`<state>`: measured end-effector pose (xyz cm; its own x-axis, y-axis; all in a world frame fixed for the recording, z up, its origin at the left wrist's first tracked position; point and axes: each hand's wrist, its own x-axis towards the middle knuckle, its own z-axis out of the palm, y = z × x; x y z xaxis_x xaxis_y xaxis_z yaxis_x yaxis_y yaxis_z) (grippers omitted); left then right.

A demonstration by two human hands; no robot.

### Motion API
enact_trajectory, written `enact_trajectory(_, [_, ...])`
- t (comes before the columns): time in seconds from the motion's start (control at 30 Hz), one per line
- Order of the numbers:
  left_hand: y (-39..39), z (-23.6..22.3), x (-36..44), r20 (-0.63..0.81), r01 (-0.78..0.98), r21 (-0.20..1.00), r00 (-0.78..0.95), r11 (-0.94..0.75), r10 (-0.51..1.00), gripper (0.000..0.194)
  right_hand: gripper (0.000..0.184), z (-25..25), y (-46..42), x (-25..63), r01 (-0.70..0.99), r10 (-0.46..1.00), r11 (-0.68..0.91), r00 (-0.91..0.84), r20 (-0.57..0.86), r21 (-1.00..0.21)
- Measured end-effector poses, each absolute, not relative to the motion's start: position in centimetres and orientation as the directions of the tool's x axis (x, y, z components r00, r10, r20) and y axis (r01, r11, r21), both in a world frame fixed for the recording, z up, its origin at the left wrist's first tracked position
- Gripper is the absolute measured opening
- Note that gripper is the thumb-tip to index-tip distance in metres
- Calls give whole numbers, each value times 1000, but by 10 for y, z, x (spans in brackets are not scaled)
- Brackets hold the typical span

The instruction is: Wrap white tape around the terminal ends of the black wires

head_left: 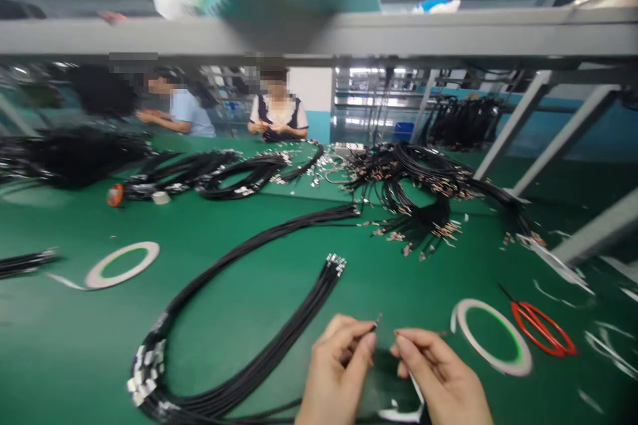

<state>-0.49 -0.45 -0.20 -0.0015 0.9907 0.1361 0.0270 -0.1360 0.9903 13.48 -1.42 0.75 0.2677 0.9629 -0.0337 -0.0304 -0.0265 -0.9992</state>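
My left hand (343, 362) is closed in a pinch on a thin black cable's end, whose small metal tip (379, 320) sticks out past the fingertips. Just to its right, my right hand (436, 372) also pinches, with a small gap between the hands. What its fingers grip is too small to make out; a white strip (416, 393) hangs below them, and a small brownish tip (443, 333) shows behind the knuckles. Left of my hands, a long bundle of black cables (279, 345) curves across the green table (239, 299), its silvery connectors together at one end.
A white tape roll (521, 362) and red-handled scissors (543, 329) lie at right; another tape roll (94, 277) is at left. More cable bundles (433, 169) lie at the back. A grey shelf beam (319, 36) spans above. Two people (279, 116) sit beyond the table.
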Motion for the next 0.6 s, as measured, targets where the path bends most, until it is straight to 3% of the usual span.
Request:
enact_trajectory(0.1, [-5, 8, -9, 176, 61, 982, 45, -179, 983, 20, 26, 15, -16, 137, -9, 981, -52, 185, -53, -999])
enact_trajectory(0.33, [-9, -1, -8, 85, 143, 986, 22, -87, 996, 17, 23, 18, -18, 136, -64, 993, -74, 84, -80, -995])
enact_trajectory(0.47, [-10, -3, -7, 192, 260, 946, 40, -195, 981, 15, 23, 17, -16, 134, -39, 996, -10, 87, -13, -999])
enact_trajectory(0.6, [-11, 0, -8, 342, 339, 873, 87, -351, 936, 15, 25, 14, -15, 133, -99, 993, -55, 102, -65, -994])
